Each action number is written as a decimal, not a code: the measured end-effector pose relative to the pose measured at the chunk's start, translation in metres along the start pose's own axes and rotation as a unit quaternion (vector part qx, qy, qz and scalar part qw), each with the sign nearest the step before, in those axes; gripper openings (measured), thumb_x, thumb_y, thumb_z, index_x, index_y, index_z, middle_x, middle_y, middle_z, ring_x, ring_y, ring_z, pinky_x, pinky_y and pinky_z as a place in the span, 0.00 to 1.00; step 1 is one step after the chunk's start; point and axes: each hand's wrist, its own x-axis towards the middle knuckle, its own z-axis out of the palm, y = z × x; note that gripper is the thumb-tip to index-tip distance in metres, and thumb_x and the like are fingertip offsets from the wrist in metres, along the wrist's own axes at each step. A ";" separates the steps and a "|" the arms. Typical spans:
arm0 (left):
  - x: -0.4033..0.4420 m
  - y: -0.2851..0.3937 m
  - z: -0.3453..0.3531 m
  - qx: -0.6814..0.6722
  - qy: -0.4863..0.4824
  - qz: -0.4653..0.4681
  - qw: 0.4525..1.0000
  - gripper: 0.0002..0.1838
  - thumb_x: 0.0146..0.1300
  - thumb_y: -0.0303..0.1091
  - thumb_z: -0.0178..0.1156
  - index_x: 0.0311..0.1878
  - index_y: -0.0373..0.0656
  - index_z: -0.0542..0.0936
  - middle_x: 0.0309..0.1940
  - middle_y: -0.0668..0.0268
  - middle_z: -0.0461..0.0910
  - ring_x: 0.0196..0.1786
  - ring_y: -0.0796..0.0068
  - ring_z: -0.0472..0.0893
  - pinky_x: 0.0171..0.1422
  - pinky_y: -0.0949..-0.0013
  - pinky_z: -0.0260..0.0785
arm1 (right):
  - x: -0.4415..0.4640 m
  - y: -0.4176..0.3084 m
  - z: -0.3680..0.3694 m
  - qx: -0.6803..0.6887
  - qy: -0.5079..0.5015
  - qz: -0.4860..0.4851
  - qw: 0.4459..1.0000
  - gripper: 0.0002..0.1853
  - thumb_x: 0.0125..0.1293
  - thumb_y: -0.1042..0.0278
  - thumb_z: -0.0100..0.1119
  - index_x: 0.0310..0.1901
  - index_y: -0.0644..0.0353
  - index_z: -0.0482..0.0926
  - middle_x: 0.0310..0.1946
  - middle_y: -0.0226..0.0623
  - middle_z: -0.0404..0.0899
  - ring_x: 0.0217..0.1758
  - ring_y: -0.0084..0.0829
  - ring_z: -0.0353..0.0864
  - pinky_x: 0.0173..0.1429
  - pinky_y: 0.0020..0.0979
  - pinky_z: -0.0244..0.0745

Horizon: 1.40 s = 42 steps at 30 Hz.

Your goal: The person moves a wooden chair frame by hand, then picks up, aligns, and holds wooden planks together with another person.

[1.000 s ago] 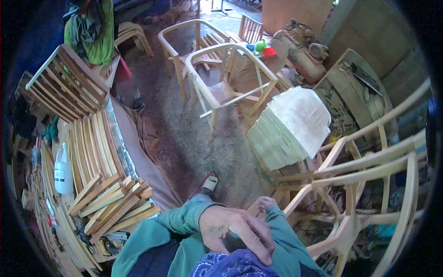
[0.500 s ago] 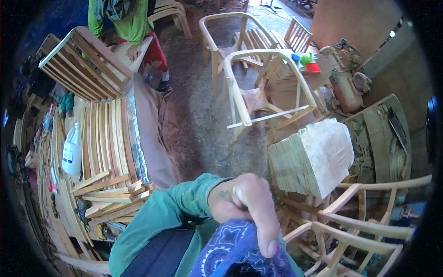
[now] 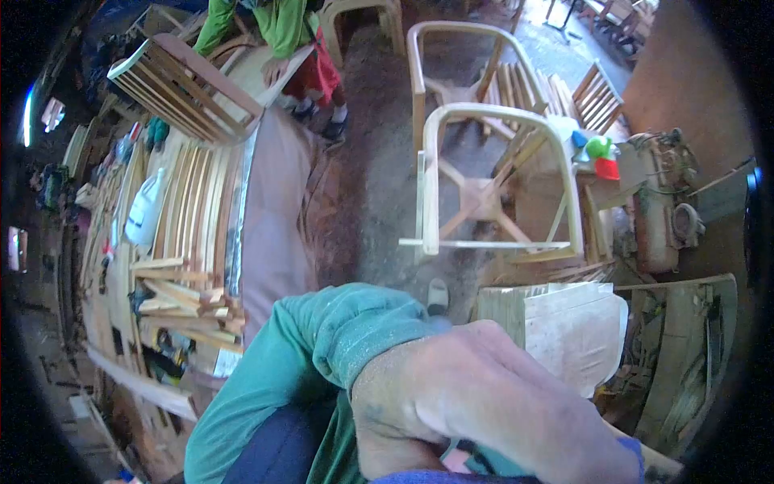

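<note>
My left hand [image 3: 492,395] is raised close to the camera, its arm in a dusty green sleeve [image 3: 355,331] coming up from the lower left. The fingers are bent and closed on a purple bandana [image 3: 632,456], which shows in small patches beside the fingertips and along the bottom edge. Most of the cloth and the fingertips are hidden behind the hand or cut off by the frame. My right hand is out of view.
A wooden chair frame [image 3: 435,177] stands ahead, another behind it. Stacked panels [image 3: 564,331] lie at right, near a compressor [image 3: 657,202]. On the left bench are wooden slats [image 3: 189,210], a white bottle [image 3: 145,208] and a slatted piece [image 3: 185,89]. A person in green [image 3: 282,32] stands behind.
My left hand has come nearer the camera and moved right and down, covering most of the bandana. The view has turned, and the chair frames at the lower right have left it.
</note>
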 end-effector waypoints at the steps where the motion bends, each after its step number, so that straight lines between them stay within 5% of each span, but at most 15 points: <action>1: 0.006 -0.019 -0.002 0.022 0.010 0.022 0.999 0.25 0.65 0.34 0.59 0.56 0.21 0.70 0.51 0.43 0.77 0.40 0.57 0.83 0.45 0.69 0.78 | 0.014 -0.014 -0.014 0.007 0.048 0.005 0.999 0.14 0.63 0.65 0.64 0.48 0.59 0.80 0.27 0.34 0.81 0.19 0.25 0.76 0.19 0.31 0.73; 5: 0.040 -0.040 -0.005 0.127 0.176 0.045 0.975 0.23 0.64 0.38 0.62 0.46 0.20 0.77 0.43 0.44 0.80 0.36 0.57 0.84 0.42 0.69 0.78 | 0.048 -0.115 -0.051 -0.022 0.036 -0.037 0.998 0.15 0.63 0.67 0.63 0.50 0.63 0.77 0.31 0.38 0.81 0.22 0.27 0.76 0.22 0.31 0.74; 10: 0.050 -0.056 -0.020 0.203 0.197 0.065 0.957 0.21 0.65 0.37 0.60 0.43 0.21 0.78 0.39 0.44 0.80 0.34 0.56 0.83 0.38 0.67 0.77 | 0.078 -0.170 -0.064 -0.033 -0.048 -0.018 0.998 0.16 0.64 0.59 0.63 0.52 0.51 0.76 0.37 0.31 0.80 0.31 0.28 0.79 0.37 0.38 0.79; 16: 0.043 -0.046 -0.029 0.275 0.198 0.095 0.936 0.20 0.67 0.37 0.56 0.39 0.21 0.78 0.33 0.45 0.79 0.31 0.55 0.82 0.33 0.65 0.75 | 0.091 -0.209 -0.052 -0.097 -0.031 0.073 0.992 0.21 0.63 0.62 0.65 0.55 0.54 0.74 0.40 0.40 0.82 0.35 0.38 0.81 0.41 0.42 0.80; 21: 0.032 0.007 -0.040 0.318 0.106 0.004 0.942 0.19 0.69 0.37 0.53 0.36 0.25 0.79 0.29 0.49 0.78 0.27 0.54 0.79 0.29 0.63 0.72 | 0.132 -0.232 -0.047 -0.173 -0.007 0.093 0.980 0.20 0.63 0.63 0.64 0.55 0.55 0.75 0.43 0.41 0.82 0.38 0.43 0.83 0.42 0.42 0.80; 25: 0.018 0.034 -0.042 0.393 0.018 0.084 0.915 0.21 0.69 0.42 0.51 0.34 0.29 0.79 0.28 0.52 0.77 0.25 0.52 0.77 0.31 0.60 0.72 | 0.128 -0.272 -0.029 -0.190 -0.160 0.005 0.969 0.18 0.64 0.64 0.62 0.56 0.53 0.76 0.41 0.38 0.82 0.37 0.40 0.84 0.39 0.38 0.79; 29: 0.011 0.066 -0.035 0.377 -0.058 0.094 0.920 0.24 0.68 0.46 0.50 0.34 0.31 0.80 0.29 0.52 0.78 0.27 0.50 0.78 0.34 0.57 0.73 | 0.071 -0.315 0.038 -0.308 -0.089 -0.124 0.939 0.15 0.64 0.63 0.63 0.51 0.54 0.79 0.37 0.36 0.82 0.32 0.32 0.83 0.32 0.32 0.77; 30: 0.002 0.066 -0.039 0.376 -0.075 0.115 0.916 0.24 0.68 0.47 0.50 0.34 0.31 0.80 0.30 0.51 0.79 0.29 0.50 0.79 0.35 0.57 0.74 | 0.085 -0.315 0.028 -0.187 -0.180 -0.066 0.964 0.14 0.64 0.63 0.63 0.50 0.55 0.80 0.36 0.36 0.82 0.30 0.31 0.83 0.31 0.31 0.76; 31: 0.002 0.073 -0.038 0.380 -0.095 0.086 0.916 0.23 0.67 0.46 0.51 0.32 0.32 0.79 0.29 0.52 0.78 0.29 0.51 0.79 0.35 0.58 0.73 | 0.102 -0.314 0.017 -0.069 -0.254 0.013 0.965 0.14 0.64 0.63 0.63 0.49 0.55 0.80 0.35 0.36 0.82 0.29 0.30 0.83 0.30 0.31 0.76; 34: 0.010 0.113 -0.027 0.402 -0.155 -0.100 0.897 0.16 0.63 0.39 0.52 0.24 0.36 0.74 0.22 0.58 0.73 0.26 0.57 0.76 0.31 0.60 0.67 | 0.099 -0.308 0.038 -0.266 -0.056 -0.072 0.960 0.13 0.63 0.63 0.63 0.48 0.56 0.81 0.33 0.36 0.82 0.28 0.30 0.82 0.28 0.31 0.75; 37: 0.002 0.111 -0.017 0.386 -0.081 -0.095 0.914 0.19 0.60 0.39 0.50 0.17 0.40 0.63 0.15 0.59 0.61 0.21 0.55 0.68 0.25 0.57 0.58 | 0.068 -0.309 0.064 -0.318 -0.013 -0.061 0.946 0.12 0.63 0.63 0.63 0.46 0.56 0.82 0.33 0.36 0.82 0.29 0.30 0.82 0.28 0.31 0.75; 40: -0.006 0.121 -0.019 0.475 -0.123 -0.155 0.857 0.17 0.62 0.41 0.53 0.22 0.38 0.71 0.18 0.59 0.67 0.23 0.56 0.72 0.29 0.60 0.64 | 0.114 -0.295 0.041 -0.343 -0.034 -0.062 0.937 0.09 0.63 0.70 0.61 0.45 0.56 0.82 0.28 0.37 0.80 0.24 0.28 0.80 0.23 0.27 0.72; 42: -0.018 0.120 -0.034 0.459 -0.089 -0.180 0.865 0.13 0.64 0.37 0.55 0.39 0.34 0.78 0.27 0.55 0.76 0.27 0.57 0.76 0.32 0.62 0.68 | 0.128 -0.299 0.041 -0.397 -0.050 -0.076 0.913 0.09 0.62 0.72 0.60 0.45 0.56 0.82 0.27 0.37 0.80 0.23 0.27 0.79 0.22 0.26 0.71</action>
